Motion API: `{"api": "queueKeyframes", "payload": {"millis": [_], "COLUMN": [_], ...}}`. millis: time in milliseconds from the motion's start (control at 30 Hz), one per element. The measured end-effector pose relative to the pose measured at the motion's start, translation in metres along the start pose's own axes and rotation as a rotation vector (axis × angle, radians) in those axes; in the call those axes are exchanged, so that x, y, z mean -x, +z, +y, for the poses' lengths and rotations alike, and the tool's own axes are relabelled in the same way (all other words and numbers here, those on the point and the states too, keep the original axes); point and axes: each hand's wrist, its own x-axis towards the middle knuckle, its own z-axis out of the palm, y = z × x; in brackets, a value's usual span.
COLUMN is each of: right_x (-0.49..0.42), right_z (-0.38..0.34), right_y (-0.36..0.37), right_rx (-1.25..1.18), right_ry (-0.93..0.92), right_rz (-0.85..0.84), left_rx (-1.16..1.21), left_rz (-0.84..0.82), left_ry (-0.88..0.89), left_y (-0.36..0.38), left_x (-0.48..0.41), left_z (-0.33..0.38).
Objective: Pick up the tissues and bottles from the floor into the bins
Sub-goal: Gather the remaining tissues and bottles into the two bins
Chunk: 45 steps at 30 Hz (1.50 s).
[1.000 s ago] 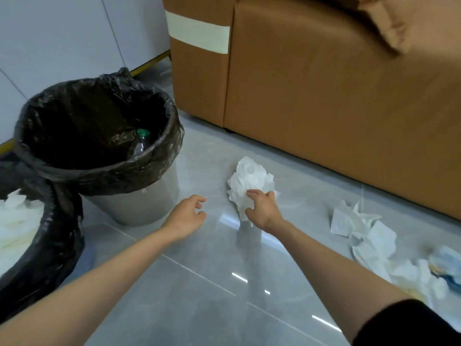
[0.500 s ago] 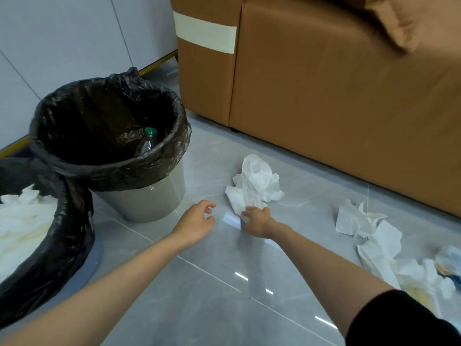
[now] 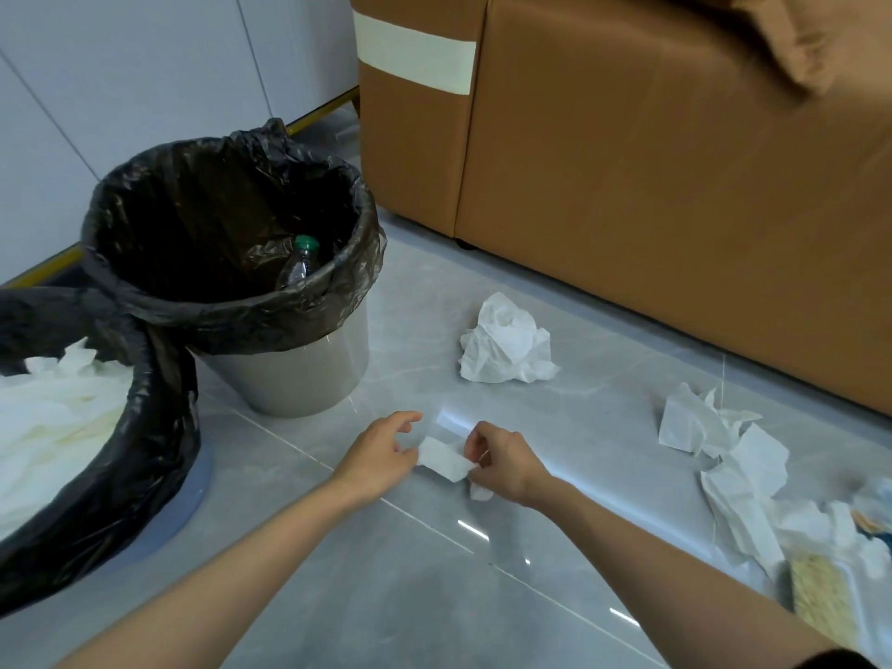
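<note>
My right hand pinches one end of a small white tissue scrap just above the floor. My left hand holds the scrap's other end with its lower fingers, index finger raised. A large crumpled tissue lies on the floor beyond both hands, apart from them. A grey bin with a black liner stands at the left with a green-capped bottle inside. Nearer left, a second black-lined bin holds several white tissues.
A brown sofa runs along the back and right. More crumpled tissues and a yellowish scrubbing pad lie on the floor at the right. The white wall stands behind the bins.
My right hand let go of the large tissue and drew back toward me with a small scrap. My left hand moved in and took the scrap's other end.
</note>
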Motion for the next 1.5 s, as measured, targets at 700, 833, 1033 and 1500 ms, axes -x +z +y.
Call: {"api": "queueKeyframes", "payload": {"millis": [700,833,1033,1500], "right_x": [-0.030,-0.046,-0.051,-0.001], "right_z": [-0.034,-0.026,-0.021,-0.051], "right_y": [-0.064,-0.076,-0.075,-0.044], "right_rx": [0.127,0.387,0.396,-0.340], "right_ry": [-0.042,0.037,0.166,-0.076], "right_rz": [0.370,0.178,0.133,0.489], "left_rx": [0.599,0.617,0.619,0.584], "left_rz": [0.242,0.241,0.211,0.305], "left_ry": [-0.035,-0.035,-0.039,-0.089], "left_y": [-0.014,-0.017,-0.017,0.000], "left_x": [0.000,-0.001,0.002,0.033], "left_z": [0.013,0.014,0.015,-0.003]}}
